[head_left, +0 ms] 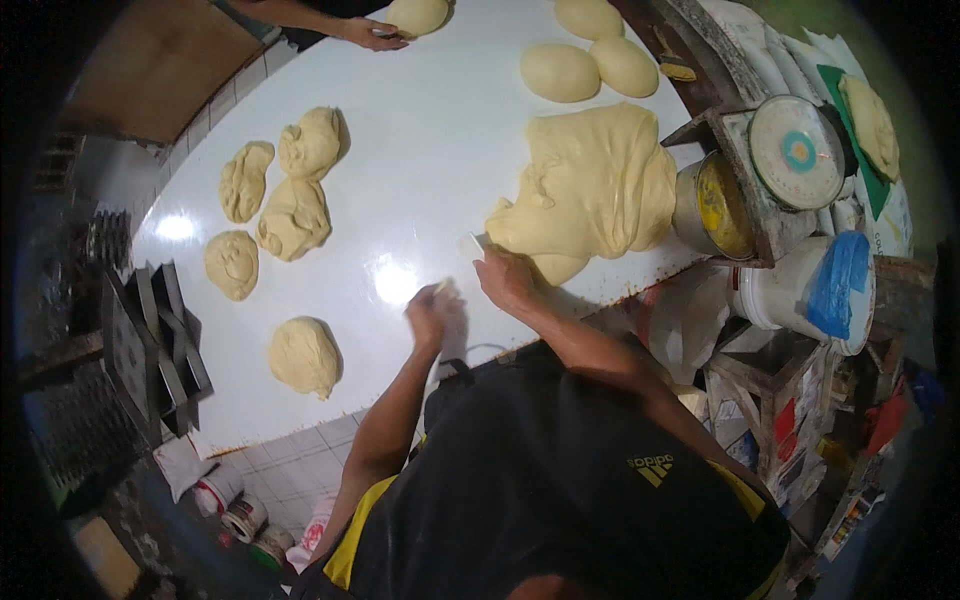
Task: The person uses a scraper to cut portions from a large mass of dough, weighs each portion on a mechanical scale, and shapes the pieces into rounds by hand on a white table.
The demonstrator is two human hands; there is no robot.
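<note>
My right hand [507, 280] is closed around a pale, flat dough scraper [472, 245]. Its blade is up against the near left edge of a big sheet of yellowish dough [590, 185] spread on the white table. My left hand [430, 318] is over the table by its near edge, smeared by motion; a pale bit shows at its fingertips, too blurred to name. To the left sits a single dough lump [303, 356]. Beyond it lie several rough dough pieces, among them a folded one [293, 218] and a small round one [232, 264].
At the far side, another person's hand [375, 33] is beside a smooth dough ball [417, 14]. More smooth balls [560, 72] rest far right. A dial scale [797, 150] stands right, above a metal pot [722, 205]. Metal pans [150, 345] lean at the table's left end.
</note>
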